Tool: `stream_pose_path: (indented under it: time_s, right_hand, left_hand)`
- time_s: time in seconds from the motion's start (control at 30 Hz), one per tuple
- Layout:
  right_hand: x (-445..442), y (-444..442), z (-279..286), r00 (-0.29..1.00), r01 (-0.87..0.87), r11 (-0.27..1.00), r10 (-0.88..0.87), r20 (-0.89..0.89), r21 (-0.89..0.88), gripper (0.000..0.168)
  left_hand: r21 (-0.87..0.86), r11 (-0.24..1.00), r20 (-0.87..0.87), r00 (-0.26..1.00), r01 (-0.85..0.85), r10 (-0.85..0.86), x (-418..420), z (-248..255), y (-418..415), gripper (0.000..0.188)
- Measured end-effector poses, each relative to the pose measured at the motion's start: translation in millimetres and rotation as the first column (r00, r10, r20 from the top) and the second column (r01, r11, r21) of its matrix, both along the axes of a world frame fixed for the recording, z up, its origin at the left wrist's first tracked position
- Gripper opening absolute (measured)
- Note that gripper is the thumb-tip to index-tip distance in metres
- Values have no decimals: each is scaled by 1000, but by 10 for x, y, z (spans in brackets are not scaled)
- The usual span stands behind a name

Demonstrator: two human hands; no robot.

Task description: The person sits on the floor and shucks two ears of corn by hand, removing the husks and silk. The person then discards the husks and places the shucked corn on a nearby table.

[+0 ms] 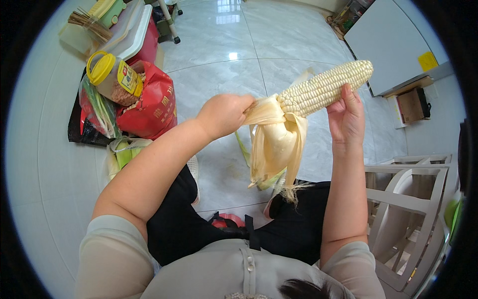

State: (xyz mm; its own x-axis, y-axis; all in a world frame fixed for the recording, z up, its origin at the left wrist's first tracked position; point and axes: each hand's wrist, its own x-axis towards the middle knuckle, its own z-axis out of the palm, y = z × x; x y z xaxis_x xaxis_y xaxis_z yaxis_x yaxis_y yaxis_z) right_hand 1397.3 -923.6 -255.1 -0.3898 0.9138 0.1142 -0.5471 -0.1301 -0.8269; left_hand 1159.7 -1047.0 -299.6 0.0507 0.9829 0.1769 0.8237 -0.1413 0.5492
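Note:
A white ear of corn is held up above the floor, its kernels bare and its tip pointing to the upper right. Pale husk leaves are peeled back from its base and hang down, with strands of silk at their lower end. My left hand is closed around the husk and stalk at the base. My right hand grips the cob near its tip, the thumb lying on the kernels.
At left stand a red sack, a yellow-lidded plastic jar and bagged green onions. Green-husked corn in a plastic bag lies near my left knee. White slatted furniture stands at right. Green husk pieces are on the tiled floor.

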Motion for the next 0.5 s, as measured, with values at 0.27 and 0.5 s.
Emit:
stream_pose_path:
  time_s: [0.27, 0.5]
  right_hand:
    - [27, -34, 89, 996, 19, 1000, -19, 88, 5, 34]
    - [-109, -99, -34, 954, 10, 997, 13, 299, -73, 30]
  left_hand:
    - [-349, 911, 730, 674, 219, 118, -34, -122, -34, 51]
    - [-155, 983, 911, 400, 100, 103, -109, -82, 140, 59]
